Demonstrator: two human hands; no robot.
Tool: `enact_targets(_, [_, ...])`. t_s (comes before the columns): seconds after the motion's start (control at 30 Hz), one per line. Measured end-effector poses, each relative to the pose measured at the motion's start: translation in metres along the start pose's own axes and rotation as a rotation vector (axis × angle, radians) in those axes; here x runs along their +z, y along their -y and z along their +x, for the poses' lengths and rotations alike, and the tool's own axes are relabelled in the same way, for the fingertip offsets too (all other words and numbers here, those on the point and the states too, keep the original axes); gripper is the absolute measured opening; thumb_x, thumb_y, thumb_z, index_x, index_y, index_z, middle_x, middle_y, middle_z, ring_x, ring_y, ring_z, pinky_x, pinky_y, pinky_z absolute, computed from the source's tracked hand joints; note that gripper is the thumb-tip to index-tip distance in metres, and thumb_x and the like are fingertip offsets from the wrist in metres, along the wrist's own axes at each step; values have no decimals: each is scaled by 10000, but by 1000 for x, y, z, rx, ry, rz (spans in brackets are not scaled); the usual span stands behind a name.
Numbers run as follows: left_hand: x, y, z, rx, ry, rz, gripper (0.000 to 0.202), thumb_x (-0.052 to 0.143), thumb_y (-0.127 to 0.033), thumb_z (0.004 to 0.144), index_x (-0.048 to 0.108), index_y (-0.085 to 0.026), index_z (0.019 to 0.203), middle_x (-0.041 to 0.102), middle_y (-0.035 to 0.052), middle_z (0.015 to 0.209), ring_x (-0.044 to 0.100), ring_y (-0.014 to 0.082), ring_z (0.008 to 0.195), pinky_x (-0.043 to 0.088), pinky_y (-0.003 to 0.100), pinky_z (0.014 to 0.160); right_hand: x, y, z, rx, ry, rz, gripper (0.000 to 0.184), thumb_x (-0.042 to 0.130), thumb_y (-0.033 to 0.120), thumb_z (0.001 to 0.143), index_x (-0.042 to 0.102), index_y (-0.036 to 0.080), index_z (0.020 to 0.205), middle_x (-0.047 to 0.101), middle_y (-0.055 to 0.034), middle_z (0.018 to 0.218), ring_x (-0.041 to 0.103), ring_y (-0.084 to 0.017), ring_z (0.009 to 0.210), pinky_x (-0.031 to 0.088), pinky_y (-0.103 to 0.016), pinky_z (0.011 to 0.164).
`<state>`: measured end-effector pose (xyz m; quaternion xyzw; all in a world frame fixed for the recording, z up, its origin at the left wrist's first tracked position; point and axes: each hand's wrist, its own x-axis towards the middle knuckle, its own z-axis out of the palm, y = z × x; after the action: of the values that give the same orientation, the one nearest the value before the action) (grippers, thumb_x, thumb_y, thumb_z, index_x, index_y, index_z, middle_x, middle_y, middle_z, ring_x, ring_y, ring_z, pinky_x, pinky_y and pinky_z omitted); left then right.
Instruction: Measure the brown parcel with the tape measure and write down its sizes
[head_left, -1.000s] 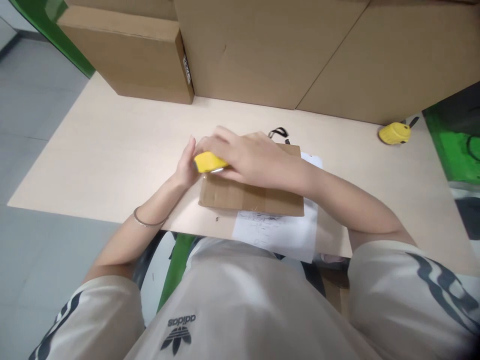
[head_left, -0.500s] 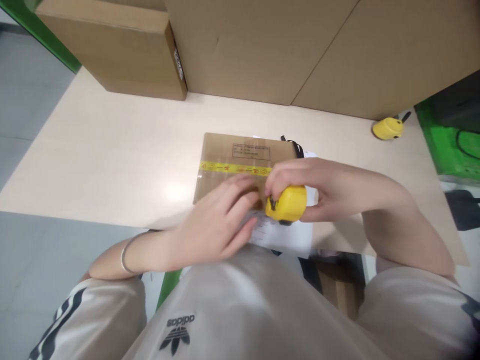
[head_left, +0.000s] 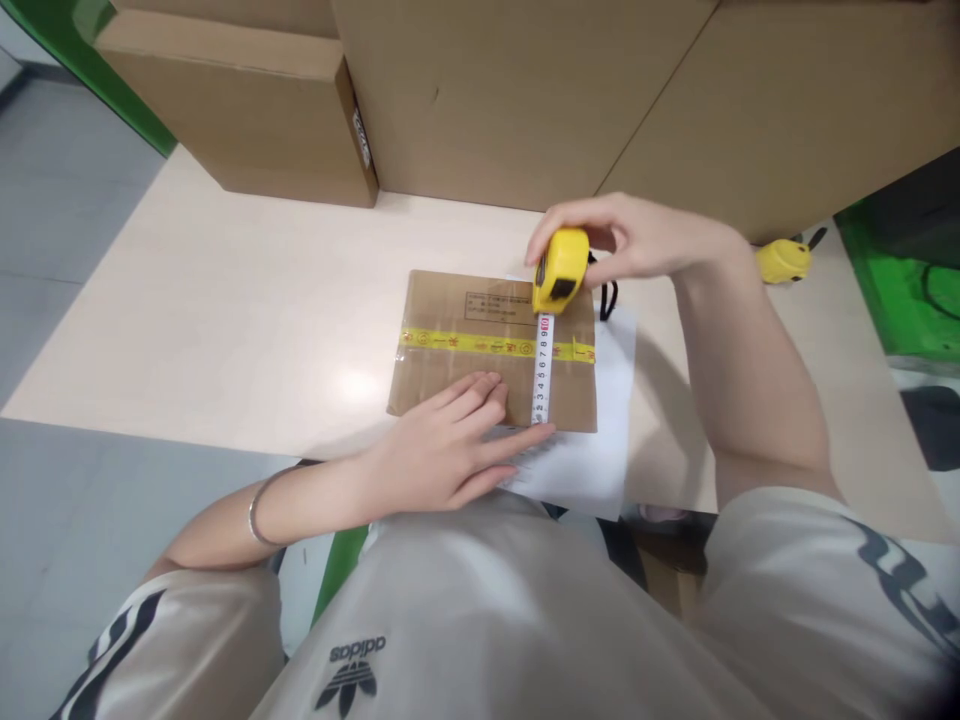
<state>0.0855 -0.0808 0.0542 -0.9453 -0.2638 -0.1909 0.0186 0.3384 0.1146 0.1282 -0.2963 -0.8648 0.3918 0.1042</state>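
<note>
A small cardboard box [head_left: 442, 300] lies flat on the table, with a band of yellow tape [head_left: 472, 345] across its top and a printed label frame behind it. My right hand [head_left: 622, 235] is closed around a yellow tape measure [head_left: 562, 268] over the box's far right part. Its white blade [head_left: 543, 375] runs out across the box toward me. My left hand [head_left: 465, 440] rests on the near edge of the box with fingers stretched out, the index fingertip at the blade's near end. A sheet of paper [head_left: 607, 450] sticks out from under the box.
A second yellow tape measure [head_left: 784, 262] sits at the table's right end. Large cardboard panels [head_left: 510, 100] stand along the back, and a cardboard box [head_left: 247, 130] stands at the back left. The pale table [head_left: 225, 300] has its near edge against my body.
My right hand has moved away from me with the tape measure, drawing the blade out across the box. My left index finger has stretched to the blade's end.
</note>
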Motion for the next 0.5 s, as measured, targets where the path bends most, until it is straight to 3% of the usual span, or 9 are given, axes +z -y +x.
enact_targets(0.13, [1,1,0,4,-17,-3,535,480,-502,1061,563,-257,1529,681,153,1219,619,337,1247,559,447,1026,-17,-24,20,91,-36,194,381,776,376,797,716,221,1140,729,-19,1222,678,-175,1087,537,-325,920])
enact_targets(0.27, [0,2,0,-1,-3,-33,552,498,-518,1055,555,-255,1536,681,151,1208,615,332,1250,551,446,1028,-16,-34,32,115,11,175,381,860,329,709,735,255,1062,755,-31,1150,688,-235,1061,580,-392,894])
enact_targets(0.4, [0,3,0,-10,-5,-66,562,523,-517,1045,554,-250,1539,675,157,1209,610,338,1258,532,450,1045,-16,-28,27,68,12,135,360,840,337,732,722,272,1065,748,-17,1110,683,-234,1041,576,-396,896])
enact_targets(0.5, [1,3,0,-5,-16,-31,529,503,-522,1052,559,-282,1520,673,148,1222,611,330,1253,542,447,1031,-7,-9,12,5,22,7,326,790,321,764,722,246,1074,744,-11,1058,677,-211,996,562,-377,879])
